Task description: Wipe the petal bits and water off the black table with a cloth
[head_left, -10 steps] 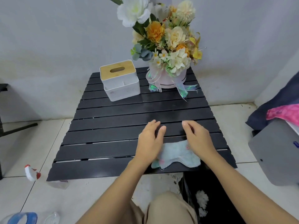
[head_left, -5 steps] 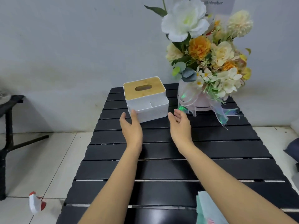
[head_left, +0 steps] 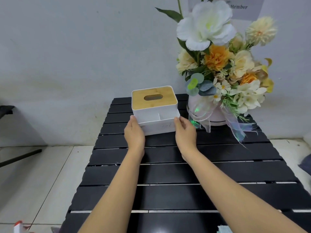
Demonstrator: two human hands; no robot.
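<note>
Fingers: left hand (head_left: 134,132) and right hand (head_left: 185,132) clasp the tissue box (head_left: 155,110) between them.
Advice: box is best lifted level off the desk (head_left: 168,174).

We see soft, even, fairly bright light with only faint shadows on the wall (head_left: 67,47). Pale glare lies on the black table (head_left: 168,197) slats low in the frame. Edges bend from the wide lens; the flowers (head_left: 218,56) at upper right look slightly soft.

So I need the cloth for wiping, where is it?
In the head view, the cloth lies at the bottom edge of the black table, beside the right forearm, barely showing.
</note>
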